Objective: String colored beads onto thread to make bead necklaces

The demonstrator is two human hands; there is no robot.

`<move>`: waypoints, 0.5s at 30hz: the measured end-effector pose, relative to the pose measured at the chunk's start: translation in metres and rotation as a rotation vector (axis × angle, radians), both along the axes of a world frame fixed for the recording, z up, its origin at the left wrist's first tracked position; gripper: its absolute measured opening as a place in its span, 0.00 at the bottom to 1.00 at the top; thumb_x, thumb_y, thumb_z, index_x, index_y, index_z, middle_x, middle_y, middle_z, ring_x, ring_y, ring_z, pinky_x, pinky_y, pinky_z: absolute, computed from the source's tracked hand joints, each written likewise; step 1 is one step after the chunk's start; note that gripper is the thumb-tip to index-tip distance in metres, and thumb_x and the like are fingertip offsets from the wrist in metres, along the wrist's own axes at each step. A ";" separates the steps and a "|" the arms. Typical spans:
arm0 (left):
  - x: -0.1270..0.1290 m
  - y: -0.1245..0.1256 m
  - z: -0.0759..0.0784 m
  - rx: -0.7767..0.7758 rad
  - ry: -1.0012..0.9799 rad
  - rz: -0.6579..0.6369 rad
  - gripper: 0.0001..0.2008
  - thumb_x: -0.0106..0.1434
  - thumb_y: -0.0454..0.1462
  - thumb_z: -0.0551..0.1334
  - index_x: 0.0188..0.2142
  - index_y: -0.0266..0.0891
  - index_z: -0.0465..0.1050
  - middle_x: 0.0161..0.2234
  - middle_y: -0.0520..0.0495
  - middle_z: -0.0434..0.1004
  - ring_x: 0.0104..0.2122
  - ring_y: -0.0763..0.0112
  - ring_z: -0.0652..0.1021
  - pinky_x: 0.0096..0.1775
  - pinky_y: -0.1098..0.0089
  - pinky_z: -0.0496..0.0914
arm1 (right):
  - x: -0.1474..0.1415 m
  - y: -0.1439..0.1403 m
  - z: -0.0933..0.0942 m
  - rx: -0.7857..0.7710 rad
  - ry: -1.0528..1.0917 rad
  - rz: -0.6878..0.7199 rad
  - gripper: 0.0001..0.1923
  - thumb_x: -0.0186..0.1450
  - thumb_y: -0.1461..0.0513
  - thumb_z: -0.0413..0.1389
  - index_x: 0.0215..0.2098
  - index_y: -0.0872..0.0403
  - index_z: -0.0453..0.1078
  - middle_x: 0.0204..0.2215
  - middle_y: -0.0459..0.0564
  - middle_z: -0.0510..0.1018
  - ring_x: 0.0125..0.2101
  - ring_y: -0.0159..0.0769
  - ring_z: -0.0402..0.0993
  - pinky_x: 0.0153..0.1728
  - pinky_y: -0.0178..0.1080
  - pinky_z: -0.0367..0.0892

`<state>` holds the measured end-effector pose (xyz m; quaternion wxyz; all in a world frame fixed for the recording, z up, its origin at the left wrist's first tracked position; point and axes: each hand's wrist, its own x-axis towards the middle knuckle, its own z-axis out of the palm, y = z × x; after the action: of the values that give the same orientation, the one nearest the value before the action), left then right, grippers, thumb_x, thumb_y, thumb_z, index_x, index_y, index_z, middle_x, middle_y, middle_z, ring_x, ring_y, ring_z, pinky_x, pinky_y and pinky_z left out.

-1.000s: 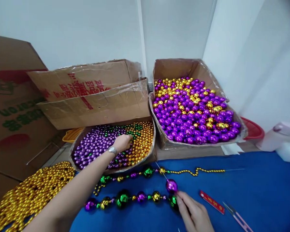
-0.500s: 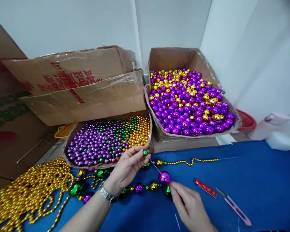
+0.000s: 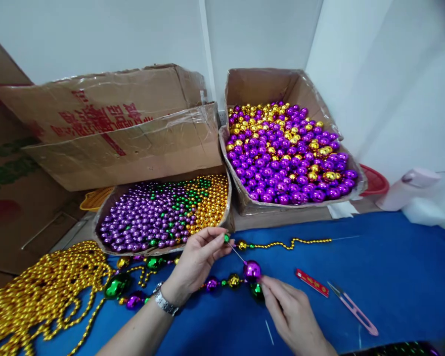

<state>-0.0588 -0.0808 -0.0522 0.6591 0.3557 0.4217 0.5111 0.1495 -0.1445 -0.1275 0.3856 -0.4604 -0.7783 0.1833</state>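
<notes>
green bead [image 3: 227, 238] sits pinched in left hand [image 3: 198, 262], purple bead [image 3: 252, 270] pinched by right hand [image 3: 292, 309].

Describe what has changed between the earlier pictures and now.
The left hand has moved from the bead box toward the right hand, its fingers pinching a small green bead at the thin wire. The right hand still holds the large purple bead; the red strip stays put.

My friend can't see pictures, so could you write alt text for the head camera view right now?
A left hand holds a small green bead at the end of a thin wire, while the right hand holds a larger purple bead. Behind the blue cloth, two cardboard boxes hold loose shiny beads.
</notes>
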 end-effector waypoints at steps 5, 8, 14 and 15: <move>0.030 -0.006 -0.012 0.103 0.178 -0.094 0.11 0.54 0.36 0.68 0.37 0.36 0.75 0.34 0.46 0.78 0.32 0.70 0.78 0.38 0.70 0.73 | 0.017 0.006 -0.010 -0.147 0.025 -0.130 0.10 0.70 0.61 0.44 0.43 0.52 0.65 0.30 0.48 0.78 0.29 0.34 0.76 0.30 0.33 0.69; 0.060 -0.005 -0.024 0.151 0.272 -0.138 0.10 0.57 0.38 0.65 0.37 0.36 0.76 0.35 0.45 0.79 0.32 0.68 0.78 0.38 0.70 0.72 | 0.033 0.010 -0.022 -0.193 0.022 -0.163 0.08 0.70 0.62 0.44 0.40 0.52 0.64 0.27 0.46 0.77 0.26 0.32 0.75 0.28 0.31 0.68; 0.108 0.004 -0.058 0.419 0.546 -0.348 0.13 0.64 0.41 0.56 0.38 0.36 0.76 0.36 0.45 0.79 0.37 0.66 0.77 0.41 0.70 0.69 | 0.051 0.015 -0.050 -0.160 0.017 -0.240 0.09 0.67 0.61 0.47 0.34 0.54 0.67 0.29 0.51 0.75 0.31 0.39 0.74 0.33 0.39 0.69; 0.112 0.006 -0.064 0.452 0.580 -0.375 0.13 0.64 0.41 0.55 0.37 0.36 0.76 0.35 0.46 0.79 0.36 0.66 0.76 0.40 0.70 0.69 | 0.055 0.016 -0.051 -0.162 0.022 -0.241 0.09 0.67 0.61 0.47 0.35 0.54 0.68 0.30 0.52 0.75 0.32 0.39 0.74 0.34 0.39 0.69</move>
<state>0.0535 -0.0746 -0.1162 0.4999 0.6914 0.3950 0.3407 0.2041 -0.1290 -0.1786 0.3750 -0.5781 -0.6958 0.2027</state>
